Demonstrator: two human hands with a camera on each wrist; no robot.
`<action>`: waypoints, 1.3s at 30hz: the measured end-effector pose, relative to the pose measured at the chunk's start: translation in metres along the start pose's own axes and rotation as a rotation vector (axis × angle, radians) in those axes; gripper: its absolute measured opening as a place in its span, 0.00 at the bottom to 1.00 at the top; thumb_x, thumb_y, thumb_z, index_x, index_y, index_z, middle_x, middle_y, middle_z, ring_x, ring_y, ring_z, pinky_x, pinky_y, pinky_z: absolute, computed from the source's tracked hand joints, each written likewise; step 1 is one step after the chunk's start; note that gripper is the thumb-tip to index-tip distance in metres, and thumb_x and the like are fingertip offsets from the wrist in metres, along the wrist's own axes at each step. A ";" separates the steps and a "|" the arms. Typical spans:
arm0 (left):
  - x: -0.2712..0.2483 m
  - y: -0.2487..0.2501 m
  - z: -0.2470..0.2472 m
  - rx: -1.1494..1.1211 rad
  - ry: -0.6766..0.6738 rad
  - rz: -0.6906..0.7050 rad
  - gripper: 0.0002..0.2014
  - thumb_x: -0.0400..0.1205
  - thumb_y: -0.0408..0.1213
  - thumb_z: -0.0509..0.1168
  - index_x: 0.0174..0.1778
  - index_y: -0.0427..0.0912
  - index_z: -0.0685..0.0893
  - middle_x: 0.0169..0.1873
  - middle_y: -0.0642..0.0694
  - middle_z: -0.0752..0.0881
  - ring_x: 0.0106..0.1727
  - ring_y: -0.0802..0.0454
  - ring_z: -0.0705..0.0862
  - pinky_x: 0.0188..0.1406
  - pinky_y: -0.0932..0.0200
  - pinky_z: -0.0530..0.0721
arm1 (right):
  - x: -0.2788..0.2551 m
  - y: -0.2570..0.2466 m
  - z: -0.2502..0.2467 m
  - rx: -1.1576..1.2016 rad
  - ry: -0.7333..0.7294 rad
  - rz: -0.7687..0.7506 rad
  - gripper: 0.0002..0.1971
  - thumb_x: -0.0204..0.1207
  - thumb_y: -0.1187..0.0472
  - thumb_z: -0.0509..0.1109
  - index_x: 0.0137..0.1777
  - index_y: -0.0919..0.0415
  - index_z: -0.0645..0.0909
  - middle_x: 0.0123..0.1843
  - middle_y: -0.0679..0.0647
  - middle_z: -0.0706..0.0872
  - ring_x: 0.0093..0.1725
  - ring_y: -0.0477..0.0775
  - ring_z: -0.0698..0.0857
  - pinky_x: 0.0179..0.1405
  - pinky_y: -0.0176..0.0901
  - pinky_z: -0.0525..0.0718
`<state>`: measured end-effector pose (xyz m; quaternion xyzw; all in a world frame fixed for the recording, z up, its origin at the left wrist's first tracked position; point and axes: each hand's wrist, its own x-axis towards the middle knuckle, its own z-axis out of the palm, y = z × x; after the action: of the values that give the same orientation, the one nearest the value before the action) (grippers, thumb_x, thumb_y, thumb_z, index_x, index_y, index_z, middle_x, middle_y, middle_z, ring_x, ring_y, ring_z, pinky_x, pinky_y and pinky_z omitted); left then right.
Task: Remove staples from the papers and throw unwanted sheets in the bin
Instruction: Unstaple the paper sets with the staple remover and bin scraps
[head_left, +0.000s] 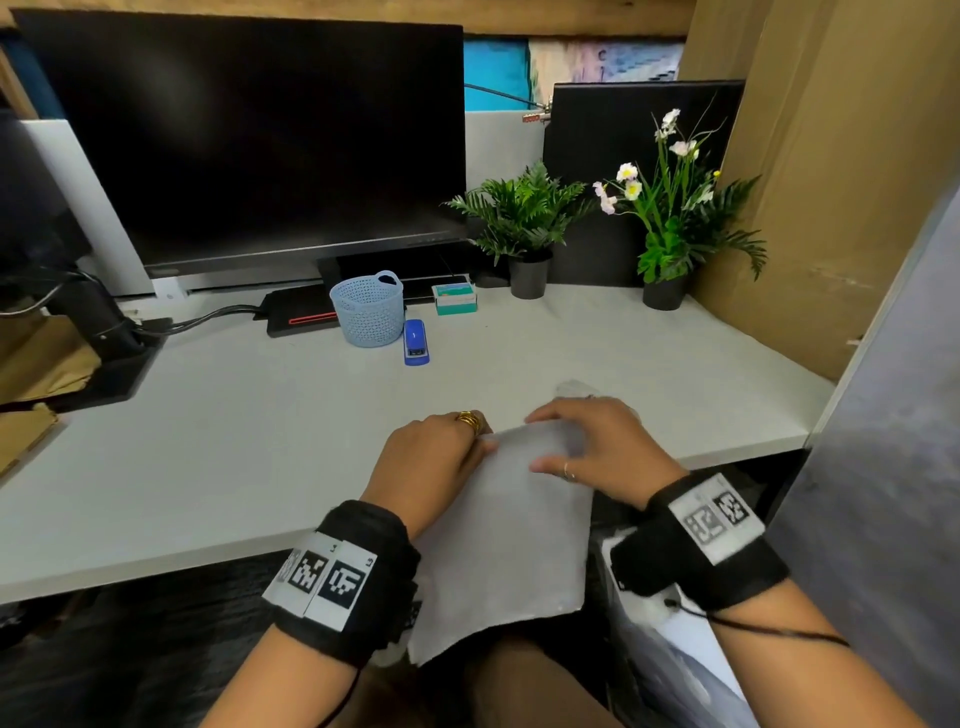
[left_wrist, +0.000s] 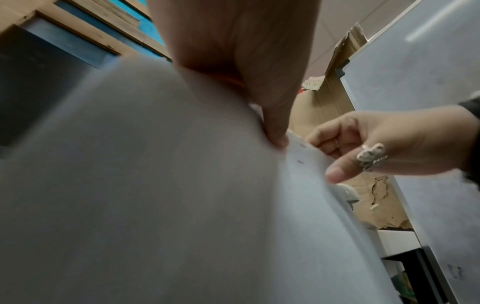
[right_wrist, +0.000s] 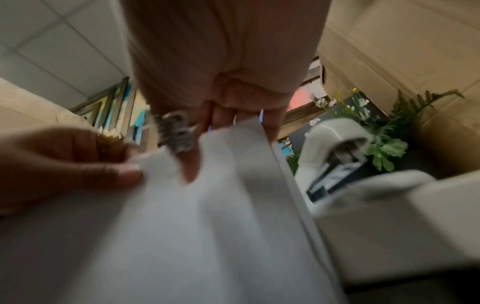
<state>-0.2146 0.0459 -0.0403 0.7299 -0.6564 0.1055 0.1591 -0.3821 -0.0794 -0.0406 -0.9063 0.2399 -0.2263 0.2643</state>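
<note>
- The papers lie over the front edge of the table, toward its right end: their far end rests on the top, and the near part overhangs toward the lap.
- The left hand pinches the far left corner of the papers with thumb and fingers.
- The right hand has its fingers curled over the far edge, and a thumb sits against the sheet just beside two small dark marks, probably staples.
- Judged from the sag, the papers are light, thin and floppy. They would likely tear at the staples if pulled hard, so hold close to that corner, on both sides of the staples.
- A white stapler-like tool sits just right of the papers in the right wrist view; what exactly it is I cannot tell.
- The overhanging part has no support, so it could slide off the front edge if released.
- The middle and left of the table offer open room. A basket and a blue stapler stand well apart toward the back edge.
- Whether the basket is the bin I cannot tell.
</note>
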 end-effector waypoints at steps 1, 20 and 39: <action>-0.001 0.000 -0.001 -0.040 0.041 0.021 0.15 0.87 0.50 0.52 0.54 0.47 0.81 0.50 0.50 0.86 0.48 0.47 0.84 0.39 0.58 0.72 | -0.005 0.005 0.006 0.013 0.051 -0.007 0.12 0.70 0.62 0.77 0.52 0.51 0.87 0.48 0.40 0.87 0.51 0.36 0.82 0.54 0.23 0.73; -0.022 0.018 0.010 -0.265 0.328 0.250 0.13 0.79 0.43 0.61 0.45 0.41 0.90 0.39 0.49 0.89 0.34 0.53 0.86 0.29 0.61 0.79 | -0.037 0.019 0.024 0.112 0.734 -0.473 0.11 0.63 0.80 0.72 0.32 0.64 0.89 0.42 0.54 0.90 0.46 0.54 0.85 0.49 0.44 0.82; 0.004 0.057 0.034 -0.346 -0.004 0.236 0.04 0.80 0.35 0.68 0.47 0.45 0.88 0.44 0.51 0.87 0.43 0.58 0.81 0.39 0.67 0.78 | -0.070 0.022 -0.017 -0.583 -0.064 0.154 0.19 0.79 0.58 0.60 0.65 0.39 0.79 0.55 0.50 0.87 0.57 0.56 0.83 0.48 0.42 0.76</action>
<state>-0.2727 0.0249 -0.0650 0.6100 -0.7459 0.0078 0.2672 -0.4528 -0.0633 -0.0599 -0.9298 0.3542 -0.0987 0.0167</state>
